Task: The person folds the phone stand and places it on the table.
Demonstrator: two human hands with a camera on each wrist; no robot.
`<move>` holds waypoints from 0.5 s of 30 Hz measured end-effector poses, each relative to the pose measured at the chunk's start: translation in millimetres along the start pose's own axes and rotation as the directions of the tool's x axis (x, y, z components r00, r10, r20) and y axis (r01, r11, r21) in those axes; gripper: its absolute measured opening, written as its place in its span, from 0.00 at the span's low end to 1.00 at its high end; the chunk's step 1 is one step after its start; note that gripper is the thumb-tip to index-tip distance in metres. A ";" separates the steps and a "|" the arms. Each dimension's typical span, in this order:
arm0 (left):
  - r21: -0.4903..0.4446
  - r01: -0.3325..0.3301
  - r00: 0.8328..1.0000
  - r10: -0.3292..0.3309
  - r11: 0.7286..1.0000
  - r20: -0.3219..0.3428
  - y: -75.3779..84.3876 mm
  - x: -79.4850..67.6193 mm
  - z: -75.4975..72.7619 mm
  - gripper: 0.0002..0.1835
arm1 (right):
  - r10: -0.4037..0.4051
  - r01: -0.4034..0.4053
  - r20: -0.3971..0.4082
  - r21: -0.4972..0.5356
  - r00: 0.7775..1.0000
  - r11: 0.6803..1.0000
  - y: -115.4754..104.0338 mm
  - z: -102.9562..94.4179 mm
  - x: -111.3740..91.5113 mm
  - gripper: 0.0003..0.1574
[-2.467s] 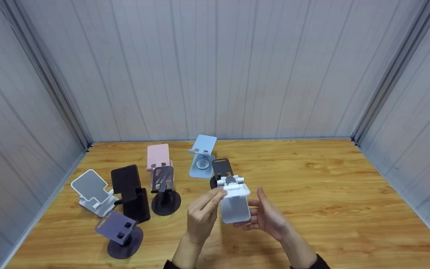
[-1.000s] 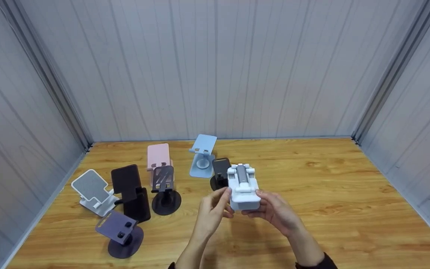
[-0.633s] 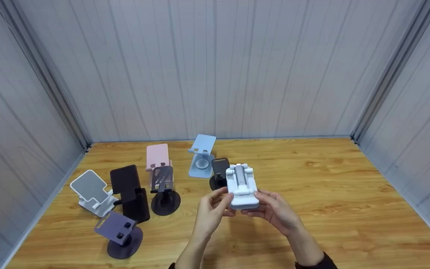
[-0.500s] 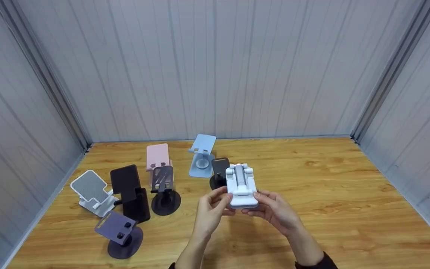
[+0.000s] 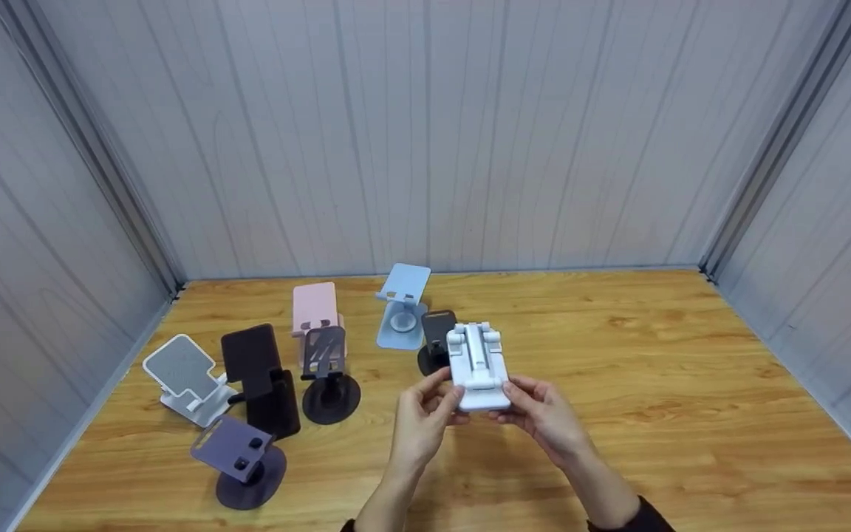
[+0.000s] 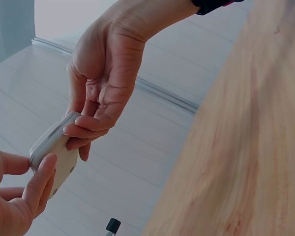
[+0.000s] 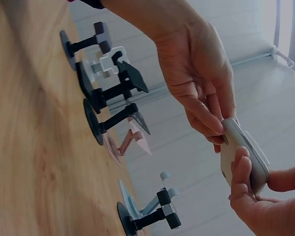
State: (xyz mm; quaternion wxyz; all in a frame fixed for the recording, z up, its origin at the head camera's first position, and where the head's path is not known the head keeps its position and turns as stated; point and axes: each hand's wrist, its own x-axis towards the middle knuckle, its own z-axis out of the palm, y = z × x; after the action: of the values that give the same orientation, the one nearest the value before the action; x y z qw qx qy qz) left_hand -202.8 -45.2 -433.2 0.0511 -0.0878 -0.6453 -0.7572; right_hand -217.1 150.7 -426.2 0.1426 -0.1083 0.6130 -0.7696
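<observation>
White phone stand (image 5: 479, 377) held folded above surface (image 5: 654, 369). Left hand (image 5: 418, 425) and right hand (image 5: 552, 425): fingers curled, pinching opposite edges. In head view, it overlaps small black stand (image 5: 436, 329); blue stand (image 5: 405, 282) farther back, five more stands (image 5: 250, 358) at left.

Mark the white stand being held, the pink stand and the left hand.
Held white stand (image 5: 478, 360): head view, on its central bar.
Pink stand (image 5: 315, 302): head view, on its upper plate.
Left hand (image 5: 420, 423): head view, near the thumb's base.
</observation>
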 end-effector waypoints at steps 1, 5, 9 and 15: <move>-0.001 0.005 1.000 -0.005 1.000 -0.007 -0.8 0.2 0.8 0.23 | 0.000 -0.001 -0.013 -0.012 1.000 1.000 -0.4 0.6 0.3 0.25; 0.000 0.019 1.000 -0.019 1.000 -0.025 -4.2 1.9 4.4 0.23 | -0.003 0.000 -0.056 -0.052 0.998 0.999 -2.3 -1.3 1.9 0.24; 0.030 -0.006 1.000 0.006 1.000 -0.004 -7.9 6.7 3.7 0.21 | -0.011 0.004 -0.090 -0.078 0.996 0.997 -4.3 -12.5 4.2 0.25; 0.127 -0.017 1.000 0.017 0.992 0.001 -17.8 16.9 -10.6 0.13 | 0.005 -0.024 -0.153 -0.121 0.988 0.992 -7.1 -51.7 2.9 0.29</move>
State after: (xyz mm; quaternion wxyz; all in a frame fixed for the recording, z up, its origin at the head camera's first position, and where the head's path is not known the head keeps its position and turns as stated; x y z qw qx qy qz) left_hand -223.5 -52.2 -448.7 0.0631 -0.0898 -0.6913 -0.7142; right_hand -238.0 198.3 -431.0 0.0940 -0.0534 0.6690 -0.7353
